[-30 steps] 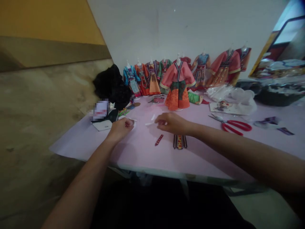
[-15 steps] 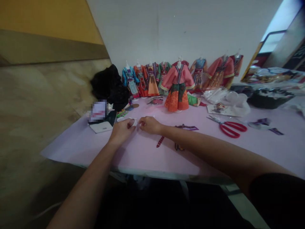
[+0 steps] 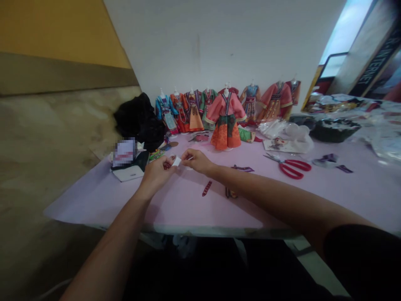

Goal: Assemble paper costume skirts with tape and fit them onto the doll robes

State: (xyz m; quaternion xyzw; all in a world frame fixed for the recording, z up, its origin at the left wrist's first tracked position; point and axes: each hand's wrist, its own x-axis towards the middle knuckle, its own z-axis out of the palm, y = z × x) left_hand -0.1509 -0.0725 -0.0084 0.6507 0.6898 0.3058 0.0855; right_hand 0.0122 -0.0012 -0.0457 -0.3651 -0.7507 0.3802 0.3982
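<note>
Between finger and thumb, my left hand (image 3: 156, 170) pinches a small white piece (image 3: 177, 161) that looks like paper or tape. A dark reddish bit shows among those fingers, too small to name. Close beside it, my right hand (image 3: 199, 161) is closed in a pinch at the white piece's right side; a thin pale edge shows at its fingertips. Below my right wrist lies a short red patterned strip (image 3: 207, 188). My forearm partly covers a small dark, gold-patterned piece (image 3: 232, 192) and a purple ribbon piece (image 3: 243, 168).
Red-handled scissors (image 3: 294, 167) lie to the right, near more purple ribbon (image 3: 330, 159). Several dressed doll bodies stand along the wall, a pink-and-orange dressed doll (image 3: 227, 121) foremost. A black cloth bundle (image 3: 139, 119) sits back left; a dark basket (image 3: 335, 129) stands back right.
My view has turned slightly, so the table scene sits further left. The white piece shows more plainly between my hands, which stay close together.
</note>
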